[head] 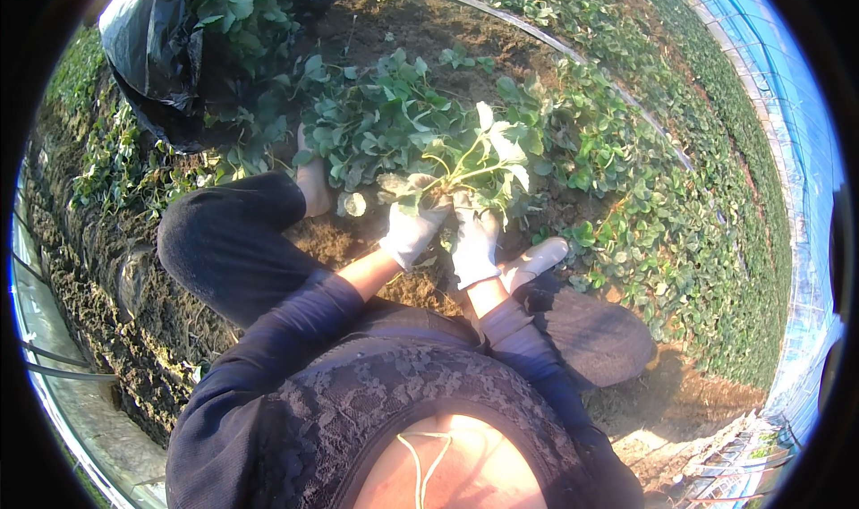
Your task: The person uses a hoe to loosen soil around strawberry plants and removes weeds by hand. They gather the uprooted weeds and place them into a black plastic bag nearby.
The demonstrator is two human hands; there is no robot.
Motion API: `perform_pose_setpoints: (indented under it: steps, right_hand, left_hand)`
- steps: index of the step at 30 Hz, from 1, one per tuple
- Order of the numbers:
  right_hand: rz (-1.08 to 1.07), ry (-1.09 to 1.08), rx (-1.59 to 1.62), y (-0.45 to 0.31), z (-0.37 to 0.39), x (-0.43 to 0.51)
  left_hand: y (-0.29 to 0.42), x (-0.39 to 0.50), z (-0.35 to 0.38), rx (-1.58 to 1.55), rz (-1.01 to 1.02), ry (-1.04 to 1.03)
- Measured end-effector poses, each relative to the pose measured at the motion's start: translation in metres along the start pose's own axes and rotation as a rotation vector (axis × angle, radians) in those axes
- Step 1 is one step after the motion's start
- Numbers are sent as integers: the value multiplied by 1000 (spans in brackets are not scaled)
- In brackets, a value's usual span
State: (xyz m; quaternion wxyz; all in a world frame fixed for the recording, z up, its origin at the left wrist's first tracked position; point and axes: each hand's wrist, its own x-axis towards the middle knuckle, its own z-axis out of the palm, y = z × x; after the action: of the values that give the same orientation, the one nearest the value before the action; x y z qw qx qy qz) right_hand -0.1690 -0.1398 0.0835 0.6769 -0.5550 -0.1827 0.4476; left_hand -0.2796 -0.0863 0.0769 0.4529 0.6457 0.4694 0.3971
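Observation:
A leafy plant point(463, 170), which looks like a young strawberry plant, is held upright between both hands in front of my body. My left hand point(414, 230), in a white knit glove, grips the base of its stems from the left. On the other side my right hand point(476, 237), gloved the same way, pinches the same base; the two sets of fingertips meet there. Leaves and gloves partly hide the fingers and the roots. Just beyond lies a thick bunch of similar green plants point(382, 106) on the soil.
A black plastic bag point(151, 53) stands at the upper left, with leafy plants point(235, 6) beside its opening. A pale curved strip point(510, 19) crosses the bed. Dense rows of plants point(678, 261) fill the right, up to blue plastic sheeting point(798, 93). My shoes point(535, 264) flank my hands.

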Motion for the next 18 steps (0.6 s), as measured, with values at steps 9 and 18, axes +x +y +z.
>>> perform_pose_setpoints:
  steps: [9,18]
  right_hand:
    - [-92,-72,-301,-20,8,0]
    - [243,-212,111,-32,22,-10]
  left_hand:
    - [5,8,-3,-63,19,92]
    - [0,10,-15,514,566,102]
